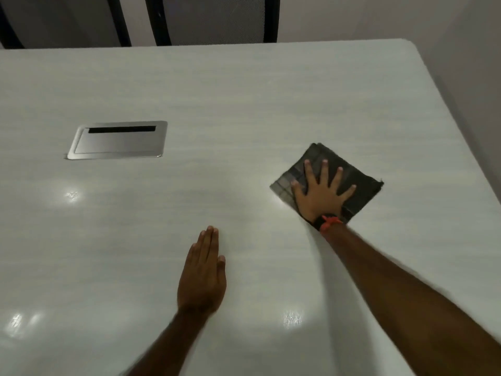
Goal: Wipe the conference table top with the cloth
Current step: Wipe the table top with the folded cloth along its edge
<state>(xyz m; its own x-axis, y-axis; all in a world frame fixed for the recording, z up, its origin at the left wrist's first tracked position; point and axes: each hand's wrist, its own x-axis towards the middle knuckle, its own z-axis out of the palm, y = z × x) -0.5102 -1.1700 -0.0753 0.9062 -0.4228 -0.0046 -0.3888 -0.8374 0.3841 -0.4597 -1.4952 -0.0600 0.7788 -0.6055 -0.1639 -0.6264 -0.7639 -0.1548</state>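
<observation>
While splayed open, palm-down, R hand (322, 195) atop dark cloth (362, 185) on table (244, 90); L hand (202, 278) flat & open, well apart.

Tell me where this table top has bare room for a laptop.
Bare: the wide strip of table between its far edge and the metal hatch; the middle between hatch and cloth; the near part left of the left hand. Crowded: the right side, where the right hand presses the cloth.

You see a brushed-metal cable hatch (116, 140) with a dark slot at left of centre, a mesh-backed chair (217, 20) at top centre, and a pale wall (406, 17) at upper right.
</observation>
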